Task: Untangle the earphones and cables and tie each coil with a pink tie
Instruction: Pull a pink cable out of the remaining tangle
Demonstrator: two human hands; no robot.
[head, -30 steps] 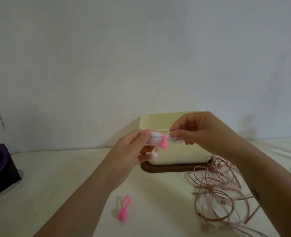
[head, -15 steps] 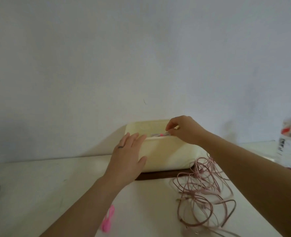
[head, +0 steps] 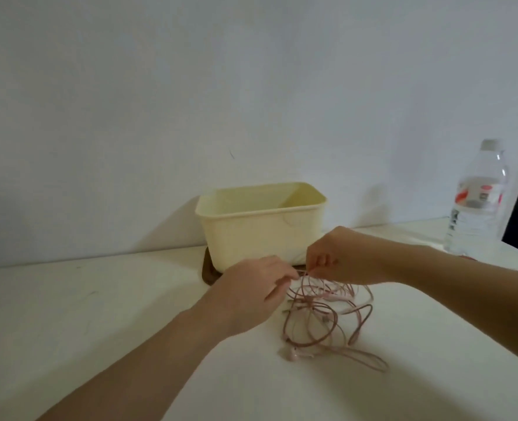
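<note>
Head: left hand point(head: 251, 294) grip unclear; cable tangle point(head: 332, 297) blurred.

Both forearms bare. L arm enters from bottom-left, R arm from the right edge; hands close together at centre, not touching. L hand point(head: 251, 288): back up, palm down, fingers bent fwd and down, tips at a strand of the pink cable point(head: 324, 319). Actual grip is hidden behind the hand, can't tell. R hand point(head: 342, 258): sits slightly higher than L, fingers curled, fingertips pinching a strand.
</note>
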